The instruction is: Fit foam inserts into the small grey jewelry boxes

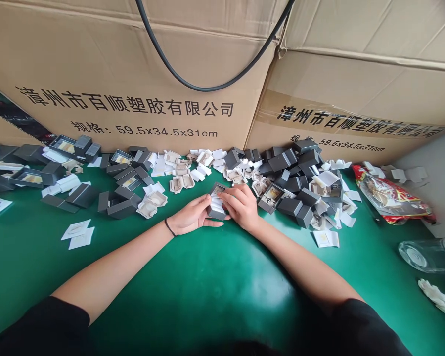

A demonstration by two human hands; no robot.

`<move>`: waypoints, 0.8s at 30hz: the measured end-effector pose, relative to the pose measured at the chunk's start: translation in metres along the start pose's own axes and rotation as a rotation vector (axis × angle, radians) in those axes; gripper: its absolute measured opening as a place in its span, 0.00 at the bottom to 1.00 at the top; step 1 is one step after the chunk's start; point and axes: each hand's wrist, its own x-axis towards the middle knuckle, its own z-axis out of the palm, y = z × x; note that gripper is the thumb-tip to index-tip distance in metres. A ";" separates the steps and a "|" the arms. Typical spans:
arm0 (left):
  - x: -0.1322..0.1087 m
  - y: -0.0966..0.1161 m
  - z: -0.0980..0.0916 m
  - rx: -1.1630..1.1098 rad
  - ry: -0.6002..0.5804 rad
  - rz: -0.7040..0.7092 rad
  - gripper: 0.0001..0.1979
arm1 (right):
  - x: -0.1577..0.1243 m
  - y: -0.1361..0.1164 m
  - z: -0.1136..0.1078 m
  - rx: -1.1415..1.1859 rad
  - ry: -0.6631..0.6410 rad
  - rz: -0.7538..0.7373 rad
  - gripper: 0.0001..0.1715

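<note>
A small dark grey box (pixel 217 213) with white paper inside is held between my hands above the green table (pixel 207 287). My left hand (pixel 191 215), with a dark band at the wrist, grips the box from its left side, thumb along the edge. My right hand (pixel 242 205) curls over the box's right side, its fingertips at the white insert (pixel 215 200). What those fingertips pinch is partly hidden. Several similar grey boxes (pixel 120 202) lie to the left, and a heap of grey boxes (pixel 294 183) is at the right.
Cream folded paper inserts (pixel 181 183) lie along the back. Two white cards (pixel 82 237) rest at left. Big cartons (pixel 152 59) wall the rear, with a black cable (pixel 203 89) hanging before them. A red snack bag (pixel 389 198), clear glass (pixel 426 254) and crumpled tissue (pixel 437 296) are at right.
</note>
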 end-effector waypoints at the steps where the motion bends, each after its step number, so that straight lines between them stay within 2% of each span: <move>1: 0.000 0.000 0.000 -0.006 -0.006 0.000 0.14 | 0.001 -0.001 -0.001 0.018 0.014 0.001 0.13; 5: 0.000 0.000 0.001 -0.015 0.005 0.000 0.14 | 0.006 -0.004 -0.003 0.056 0.080 0.038 0.13; 9: 0.000 0.000 0.001 0.001 0.012 -0.021 0.14 | 0.010 -0.005 -0.003 0.076 0.028 0.013 0.13; 16: 0.000 0.002 0.004 0.000 0.017 -0.038 0.15 | 0.011 -0.005 -0.001 0.043 0.015 0.070 0.11; 24: 0.000 -0.003 0.003 0.131 0.013 0.036 0.18 | 0.007 -0.007 0.007 0.066 0.222 0.194 0.10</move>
